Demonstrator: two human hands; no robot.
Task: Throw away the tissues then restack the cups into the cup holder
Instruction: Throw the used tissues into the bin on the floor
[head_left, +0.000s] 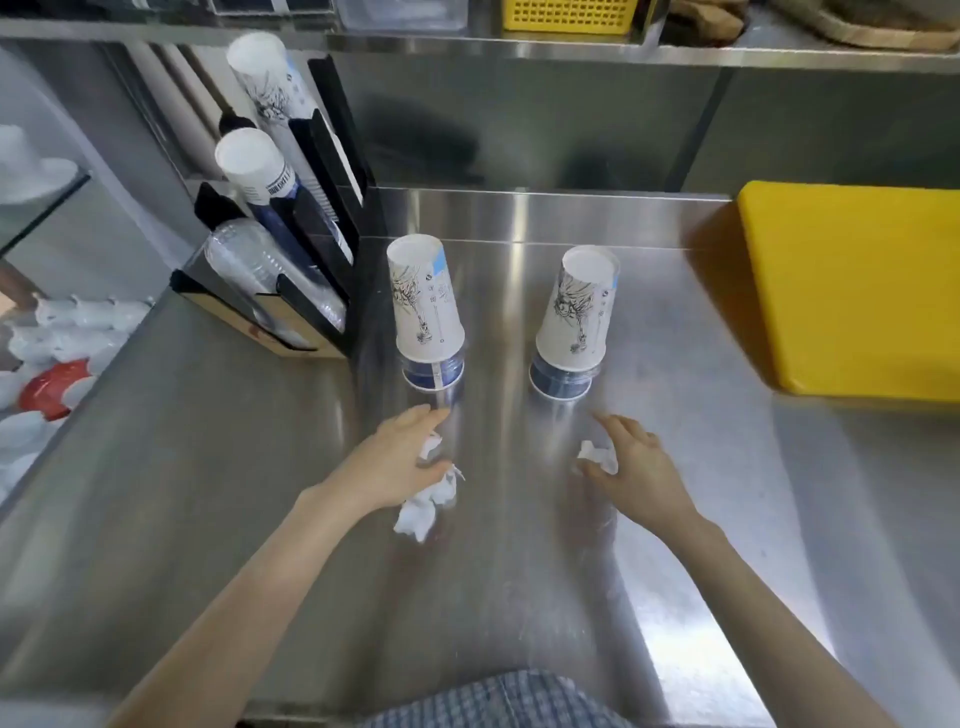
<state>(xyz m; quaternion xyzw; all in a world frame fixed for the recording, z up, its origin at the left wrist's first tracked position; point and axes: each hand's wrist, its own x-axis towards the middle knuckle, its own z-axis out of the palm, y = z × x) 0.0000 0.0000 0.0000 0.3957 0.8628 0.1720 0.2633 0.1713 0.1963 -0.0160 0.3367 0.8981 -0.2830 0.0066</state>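
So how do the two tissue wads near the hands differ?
The left tissue is the bigger wad and trails out below the left hand. The right tissue is a small tight ball by the right hand thumb. The left hand partly covers its wad, while the right one lies beside the fingers. Both are white, crumpled and on the steel counter.

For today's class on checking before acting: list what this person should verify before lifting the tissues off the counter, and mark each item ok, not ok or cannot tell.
1. Left hand has hold of its tissue: ok, fingers curl over it, though part trails out.
2. Right hand has hold of its tissue: cannot tell, fingers touch it but closure is unclear.
3. Two cup stacks standing upright, clear of both hands: ok.
4. Bin in view for disposal: not ok, none visible.
5. Cup holder within reach at left: ok.
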